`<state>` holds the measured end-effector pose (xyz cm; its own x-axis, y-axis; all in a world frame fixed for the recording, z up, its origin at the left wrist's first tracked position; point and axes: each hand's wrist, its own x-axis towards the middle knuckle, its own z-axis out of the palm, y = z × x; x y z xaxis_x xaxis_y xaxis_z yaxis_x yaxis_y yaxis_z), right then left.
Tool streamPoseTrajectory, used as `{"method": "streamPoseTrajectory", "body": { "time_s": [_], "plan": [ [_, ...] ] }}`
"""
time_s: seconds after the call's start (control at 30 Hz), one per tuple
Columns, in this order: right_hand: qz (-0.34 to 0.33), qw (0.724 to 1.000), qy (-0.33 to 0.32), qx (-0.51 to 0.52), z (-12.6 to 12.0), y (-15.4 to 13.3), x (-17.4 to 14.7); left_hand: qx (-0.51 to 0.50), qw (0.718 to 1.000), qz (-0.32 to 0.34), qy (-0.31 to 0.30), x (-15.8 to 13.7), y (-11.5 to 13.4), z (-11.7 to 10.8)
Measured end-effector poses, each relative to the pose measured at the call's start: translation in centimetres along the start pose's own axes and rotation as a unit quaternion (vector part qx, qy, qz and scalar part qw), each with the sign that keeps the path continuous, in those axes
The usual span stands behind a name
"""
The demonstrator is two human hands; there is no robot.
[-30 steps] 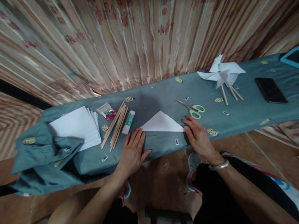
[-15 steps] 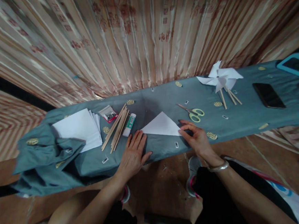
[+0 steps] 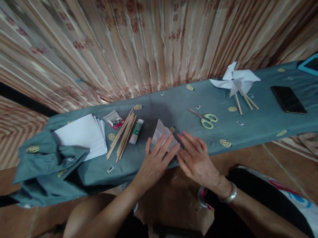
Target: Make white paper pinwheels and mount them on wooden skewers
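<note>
A folded piece of white paper [image 3: 160, 130] lies near the front edge of the cloth-covered table [image 3: 174, 101], its lower part hidden by fingers. Over its lower left side my left hand [image 3: 154, 163] is spread, fingers stretched across the paper. My right hand [image 3: 196, 158] is at the paper's right corner with fingers apart; whether it touches the paper I cannot tell. Left of the paper lie a glue stick [image 3: 136, 131] and a bundle of wooden sticks [image 3: 124, 136]. Scissors [image 3: 205, 119] with green handles rest to the right, beyond my right hand.
A stack of white paper [image 3: 80, 136] sits at the left, beside a small packet of metal pieces [image 3: 114, 119]. Toward the right are white paper pinwheels [image 3: 235, 80] on sticks, a black phone [image 3: 288, 99] and a blue-framed device [image 3: 316, 65]. A curtain [image 3: 147, 43] hangs behind the table.
The paper has gone from a wide triangle to a smaller, narrower shape. My right hand has moved left toward my left hand, which has shifted slightly right over the paper.
</note>
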<state>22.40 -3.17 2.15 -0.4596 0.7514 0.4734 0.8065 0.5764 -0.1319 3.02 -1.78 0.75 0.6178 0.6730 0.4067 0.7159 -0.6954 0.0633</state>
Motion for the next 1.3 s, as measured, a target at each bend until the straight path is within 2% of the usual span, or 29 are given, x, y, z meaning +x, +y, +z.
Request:
{"method": "streamPoseTrajectory", "body": {
  "time_s": [0.1, 0.27, 0.37, 0.53, 0.63, 0.73, 0.8, 0.87, 1.03, 1.17, 1.3],
  "plan": [
    [-0.003, 1.0, -0.014, 0.015, 0.4, 0.2, -0.1, -0.013, 1.0, -0.006, -0.021, 0.5, -0.6, 0.1],
    [0.053, 0.995, -0.034, 0.076, 0.9, 2.0, -0.5, -0.044, 0.999, -0.006, 0.004, 0.7, -2.1, 1.0],
    [0.068, 0.994, -0.046, 0.071, 1.1, 3.3, -0.8, -0.061, 0.998, 0.002, 0.011, 0.6, -2.5, 1.3],
    [0.043, 0.998, -0.048, -0.025, 0.8, 4.6, -0.3, -0.111, 0.993, 0.028, 0.022, 0.1, -2.1, 0.8],
    [0.013, 0.998, -0.044, -0.045, 0.6, 4.7, -0.3, -0.134, 0.99, 0.039, 0.021, -0.4, -2.0, 0.3],
    [-0.023, 0.999, -0.04, -0.002, 0.7, 4.9, -1.0, -0.148, 0.988, 0.035, 0.038, -1.0, -2.0, 0.0],
    [-0.03, 0.996, -0.046, 0.068, 0.7, 5.1, -1.6, -0.16, 0.986, 0.024, 0.047, -1.4, -2.1, -0.3],
    [0.002, 0.986, -0.06, 0.158, 0.6, 5.2, -2.0, -0.176, 0.983, -0.001, 0.047, -1.7, -2.1, -0.7],
    [0.154, 0.931, -0.085, 0.321, 0.7, 5.1, -1.7, -0.218, 0.971, -0.084, 0.043, -1.6, -2.5, -1.2],
    [0.244, 0.897, -0.117, 0.351, 0.9, 5.1, -0.9, -0.249, 0.954, -0.162, 0.042, -1.3, -2.9, -0.8],
    [0.261, 0.89, -0.162, 0.337, 0.4, 5.2, -0.1, -0.271, 0.94, -0.205, 0.014, -1.4, -3.1, -0.3]
  ]
}}
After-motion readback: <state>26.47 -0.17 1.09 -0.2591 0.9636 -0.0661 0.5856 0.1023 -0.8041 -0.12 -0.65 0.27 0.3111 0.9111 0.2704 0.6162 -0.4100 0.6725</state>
